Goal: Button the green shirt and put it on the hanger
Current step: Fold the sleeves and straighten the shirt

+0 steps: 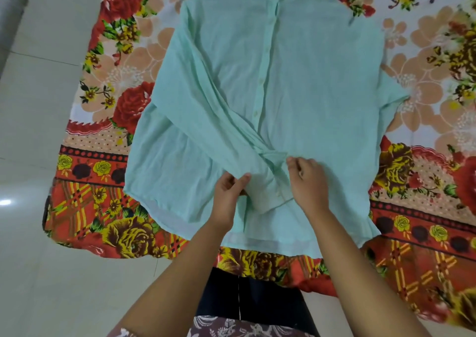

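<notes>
Two bare hands work at a green shirt's [296,79] lower front: the left hand [228,195] has its grip pinched shut on a fold of the sleeve cuff [265,182], the right hand [307,182] rests beside it, fingers curled loosely apart. Its sleeve crosses the buttoned placket. Collar away, the shirt lies flat on a floral sheet [425,84] over pale floor tiles [38,104].

Green shirt, face up in front of me

The pale mint green shirt [296,79] lies spread flat, collar away from me and hem nearest me. Small pale buttons run down its front placket, which looks closed along the upper part. One long sleeve is folded diagonally across the front toward the lower placket; the fabric is thin and softly wrinkled there.
</notes>
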